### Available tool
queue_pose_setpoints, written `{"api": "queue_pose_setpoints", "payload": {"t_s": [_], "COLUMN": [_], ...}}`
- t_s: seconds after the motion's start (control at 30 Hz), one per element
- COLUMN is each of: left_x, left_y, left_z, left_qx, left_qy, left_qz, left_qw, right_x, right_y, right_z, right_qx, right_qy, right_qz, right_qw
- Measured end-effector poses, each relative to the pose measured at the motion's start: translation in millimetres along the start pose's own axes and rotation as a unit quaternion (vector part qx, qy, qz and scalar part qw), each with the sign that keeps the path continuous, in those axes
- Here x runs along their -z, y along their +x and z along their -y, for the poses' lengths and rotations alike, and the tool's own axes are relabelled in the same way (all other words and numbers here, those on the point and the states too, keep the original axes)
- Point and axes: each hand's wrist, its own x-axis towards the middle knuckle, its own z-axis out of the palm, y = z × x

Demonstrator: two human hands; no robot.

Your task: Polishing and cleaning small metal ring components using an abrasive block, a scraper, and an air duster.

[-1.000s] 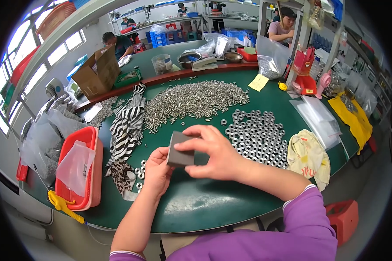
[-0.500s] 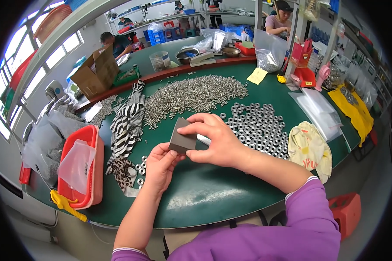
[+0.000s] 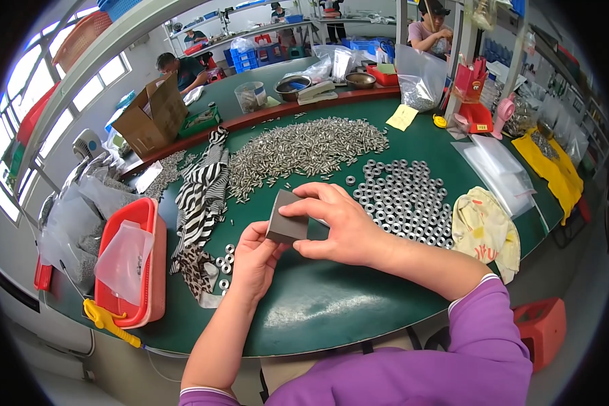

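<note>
Between my two hands, above the green table, is a dark grey rectangular block (image 3: 286,220), held tilted. My left hand (image 3: 256,257) pinches its lower left edge between thumb and fingers. Curled over the block's upper right side is my right hand (image 3: 345,227), fingertips on its top face and thumb at its lower corner. A small bit of something pale shows beside the block under my right fingers; its kind is hidden. Steel rings (image 3: 402,203) are spread to the right of my hands, and a few more rings (image 3: 224,265) sit left of my left wrist.
Behind my hands lies a heap of small metal pins (image 3: 308,150). A striped cloth (image 3: 201,193) and a red basket (image 3: 157,271) with a plastic bag are at left, with a yellow air gun (image 3: 108,322). At right lie a cream cloth (image 3: 484,227) and clear bags (image 3: 497,169).
Both hands keep their hold on the block with little movement. The whole view has shifted slightly, and less of the pale thing shows. A person at the far right has raised a hand.
</note>
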Motion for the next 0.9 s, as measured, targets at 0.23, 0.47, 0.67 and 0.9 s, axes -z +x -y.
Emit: {"api": "queue_pose_setpoints", "payload": {"t_s": [0.23,0.47,0.67,0.9], "left_x": [0.2,-1.7,1.2,-0.3], "left_y": [-0.2,-0.7,0.4,0.3], "left_z": [-0.7,-2.9,-1.5,-2.1], "left_qx": [0.009,0.012,0.012,0.015], "left_qy": [-0.026,-0.008,-0.008,-0.009], "left_qz": [0.003,-0.006,0.0,-0.015], "left_qw": [1.0,1.0,1.0,1.0], "right_x": [2.1,1.8,1.5,1.1], "right_y": [-0.7,-0.6,-0.8,-1.1], "right_z": [4.7,4.4,3.5,2.8], "right_qx": [-0.017,-0.015,-0.005,-0.001], "right_qy": [0.005,0.011,0.007,0.012], "right_qz": [0.018,0.02,0.012,0.007], "right_qw": [1.0,1.0,1.0,1.0]}}
